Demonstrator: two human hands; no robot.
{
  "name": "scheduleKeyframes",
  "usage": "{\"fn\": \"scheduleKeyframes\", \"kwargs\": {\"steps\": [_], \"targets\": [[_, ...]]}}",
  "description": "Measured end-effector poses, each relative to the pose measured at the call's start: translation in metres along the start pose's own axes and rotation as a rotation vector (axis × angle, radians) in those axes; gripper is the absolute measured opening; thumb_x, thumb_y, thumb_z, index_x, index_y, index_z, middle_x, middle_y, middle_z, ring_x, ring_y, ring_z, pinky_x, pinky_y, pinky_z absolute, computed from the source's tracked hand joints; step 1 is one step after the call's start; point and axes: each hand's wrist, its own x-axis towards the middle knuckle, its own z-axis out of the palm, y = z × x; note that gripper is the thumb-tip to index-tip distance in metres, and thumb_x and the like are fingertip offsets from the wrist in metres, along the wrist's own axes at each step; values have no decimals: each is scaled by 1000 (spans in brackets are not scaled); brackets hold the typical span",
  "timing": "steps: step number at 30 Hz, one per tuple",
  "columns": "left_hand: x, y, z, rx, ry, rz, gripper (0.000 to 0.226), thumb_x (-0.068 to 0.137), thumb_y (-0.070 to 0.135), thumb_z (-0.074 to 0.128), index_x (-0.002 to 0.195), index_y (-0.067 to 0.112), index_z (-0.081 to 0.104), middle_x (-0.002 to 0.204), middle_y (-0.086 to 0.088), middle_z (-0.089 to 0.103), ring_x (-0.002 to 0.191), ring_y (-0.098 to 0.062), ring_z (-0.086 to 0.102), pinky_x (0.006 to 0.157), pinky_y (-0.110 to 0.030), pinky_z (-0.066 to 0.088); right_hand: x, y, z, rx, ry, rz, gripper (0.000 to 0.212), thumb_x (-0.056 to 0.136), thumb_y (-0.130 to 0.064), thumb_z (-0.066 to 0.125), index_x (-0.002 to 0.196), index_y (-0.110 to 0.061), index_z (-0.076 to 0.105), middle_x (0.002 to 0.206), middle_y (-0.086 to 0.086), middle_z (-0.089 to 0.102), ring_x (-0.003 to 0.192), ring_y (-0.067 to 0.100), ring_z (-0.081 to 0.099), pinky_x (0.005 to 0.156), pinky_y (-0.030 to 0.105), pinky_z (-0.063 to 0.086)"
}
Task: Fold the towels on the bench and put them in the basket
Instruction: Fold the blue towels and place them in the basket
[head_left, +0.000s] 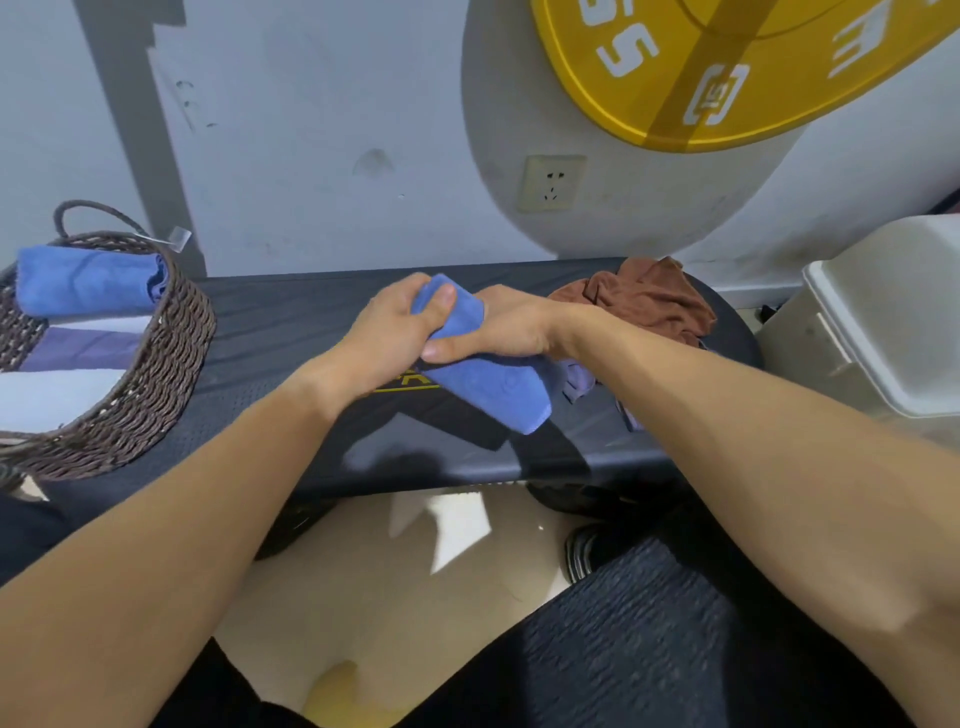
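A folded blue towel (488, 387) is held just above the middle of the black bench (291, 332). My left hand (395, 332) grips its upper end, thumb on top. My right hand (498, 327) holds the same towel from the right, thumb beneath it. A crumpled brown towel (649, 301) lies at the bench's far right. A lilac cloth (579, 379) peeks out under my right wrist. The dark wicker basket (171, 343) stands on the bench's left end and holds a folded blue towel (88, 280), with white and purple folded towels below it.
A white plastic bin (883, 322) stands right of the bench. A yellow weight plate (727, 67) leans on the wall above, near a wall socket (553, 182). Below the bench are pale floor, a dark shoe (587, 551) and my dark-trousered legs.
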Motion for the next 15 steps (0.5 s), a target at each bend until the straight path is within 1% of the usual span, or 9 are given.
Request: {"fn": "scheduleKeyframes", "kwargs": {"steps": [1, 3, 4, 6, 8, 9, 11, 13, 15], "targets": [[-2, 1, -3, 25, 20, 23, 35, 103, 33, 48, 102, 1, 61, 100, -15, 69, 92, -32, 63, 86, -41, 50, -1, 0, 1, -1, -11, 8, 62, 56, -72, 80, 95, -25, 73, 88, -9, 77, 80, 9, 74, 78, 30, 58], [-6, 2, -11, 72, 46, 59, 35, 103, 32, 46, 99, 1, 61, 95, -14, 68, 85, -23, 59, 80, -38, 48, -3, -2, 3, 36, -76, 12, 59, 60, -69, 80, 97, -24, 74, 90, -8, 77, 82, 10, 74, 81, 31, 59], [-8, 0, -16, 81, 68, 61, 36, 104, 32, 46, 99, 0, 61, 96, -17, 68, 84, -21, 58, 80, -39, 49, -5, -3, 4, 63, -118, 10, 54, 63, -63, 82, 99, -23, 74, 93, -7, 77, 86, 12, 74, 84, 32, 58], [-13, -8, -29, 62, 119, 45, 38, 104, 30, 45, 100, -3, 62, 102, -24, 68, 85, -20, 58, 85, -43, 50, -9, -6, 5, 103, -227, -10, 42, 74, -42, 84, 108, -20, 72, 104, -3, 76, 96, 16, 73, 89, 33, 56], [-21, -15, -43, -17, 121, 0, 40, 105, 30, 45, 104, -6, 62, 107, -28, 67, 91, -24, 61, 93, -50, 49, -11, -10, 9, 158, -335, -3, 40, 84, -25, 78, 119, -11, 66, 111, 7, 73, 99, 24, 72, 90, 38, 57], [-25, -19, -50, -52, 106, -34, 42, 104, 32, 44, 106, -6, 61, 110, -29, 66, 94, -26, 62, 97, -55, 48, -12, -13, 12, 181, -368, 6, 38, 87, -22, 75, 120, -7, 64, 106, 9, 73, 93, 26, 72, 86, 38, 59], [-31, -26, -63, -67, 46, -89, 45, 103, 38, 45, 107, -4, 62, 111, -26, 67, 95, -26, 63, 99, -60, 46, -14, -20, 20, 194, -388, 5, 30, 90, -23, 72, 112, -5, 64, 88, 8, 74, 79, 24, 72, 75, 36, 60], [-34, -31, -77, -3, -52, -97, 44, 100, 46, 47, 105, 7, 65, 106, -13, 72, 93, -20, 66, 99, -57, 47, -16, -26, 27, 175, -383, -8, 26, 90, -27, 72, 107, -8, 65, 83, 5, 74, 77, 25, 72, 70, 34, 60], [-37, -31, -96, 125, -190, -81, 42, 95, 57, 50, 104, 21, 68, 103, 1, 74, 97, -16, 70, 97, -49, 51, -21, -31, 34, 167, -368, -34, 26, 90, -30, 72, 109, -13, 64, 88, 5, 74, 82, 30, 72, 67, 32, 59]]}}
